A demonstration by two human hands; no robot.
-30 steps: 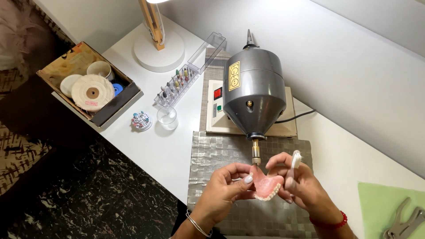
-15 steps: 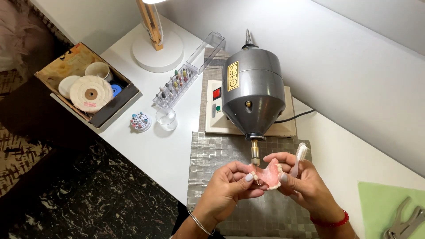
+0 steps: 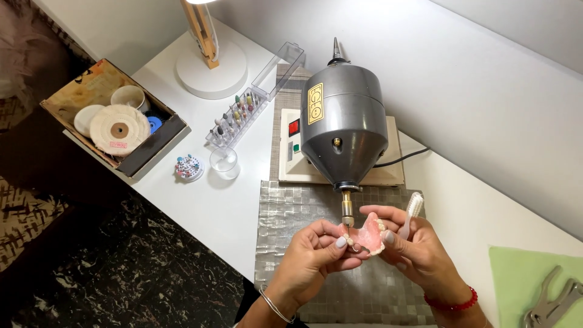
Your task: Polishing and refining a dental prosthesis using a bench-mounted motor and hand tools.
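Your white bench (image 3: 200,200) carries a grey, bulb-shaped metal polishing motor (image 3: 344,127) on a cream base near its rear edge, spindle pointing toward you. A silvery, tile-textured mat (image 3: 303,212) lies under it and runs to the front edge.

Step in hand, by my judgement: you are presenting the pink acrylic denture (image 3: 368,234), with its row of pale teeth, to the small tip on the spindle (image 3: 347,212). The denture sits just under that tip, over the mat; contact cannot be confirmed. The next move calls for a steady two-handed brace and light pressure, since the plate is thin and curved.

Your left hand (image 3: 313,258) pinches the denture's near edge between thumb and fingertips. Your right hand (image 3: 416,249) grips the opposite edge, fingers curled, with a white toothbrush (image 3: 412,212) tucked upright between them.

At the left corner: a cardboard box (image 3: 155,146) of soft cloth buffing wheels; beside it, a clear bur rack (image 3: 234,118) and a small glass cup (image 3: 225,163).
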